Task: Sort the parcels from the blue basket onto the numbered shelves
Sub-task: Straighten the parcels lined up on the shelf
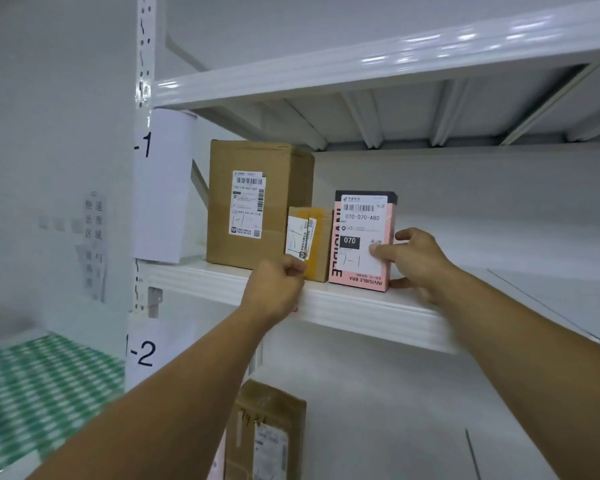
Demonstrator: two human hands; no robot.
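Three parcels stood in a row on the middle shelf (361, 306) of a white rack, at the centre of the frame; the large brown carton (253, 202) was at the left end, near a paper sign (160, 188) marked "-1"; another carton (267, 431) stood on the shelf below, at the bottom centre; the pink box (361, 244) stood upright at the right end, just beside the small brown parcel (312, 244); the right hand (413, 258) held the pink box, thumb on its front label, fingers round its right side; the left hand (278, 289) was at the shelf edge before the small brown parcel, fingers curled tight into a fist.
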